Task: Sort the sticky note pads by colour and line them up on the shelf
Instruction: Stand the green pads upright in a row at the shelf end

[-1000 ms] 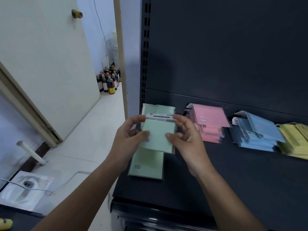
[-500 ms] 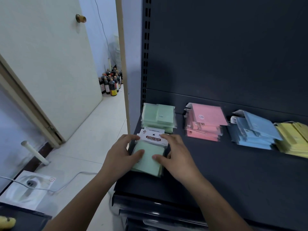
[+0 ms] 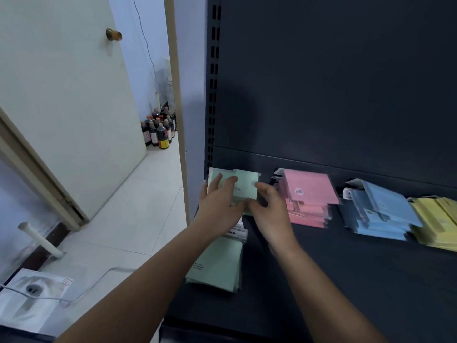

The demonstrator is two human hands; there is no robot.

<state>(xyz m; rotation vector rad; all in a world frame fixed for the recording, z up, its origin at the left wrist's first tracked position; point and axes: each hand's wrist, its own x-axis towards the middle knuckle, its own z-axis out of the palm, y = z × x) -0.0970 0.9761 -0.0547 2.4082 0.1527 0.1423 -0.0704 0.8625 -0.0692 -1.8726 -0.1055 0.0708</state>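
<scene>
So the green pad was down on the front green pile (image 3: 217, 263) by the shelf's (image 3: 346, 280) front left edge. Both hands had let go and jumped to the back green pile (image 3: 247, 184) in the back left corner. The left hand (image 3: 220, 201) lay flat on top, grip apart. The right hand (image 3: 269, 211) had its grip curled round the pile's right side. My guess: greens getting merged next. The pink pile (image 3: 309, 189), blue pile (image 3: 380, 209) and yellow pile (image 3: 435, 219) hadn't budged along the back edge.
</scene>
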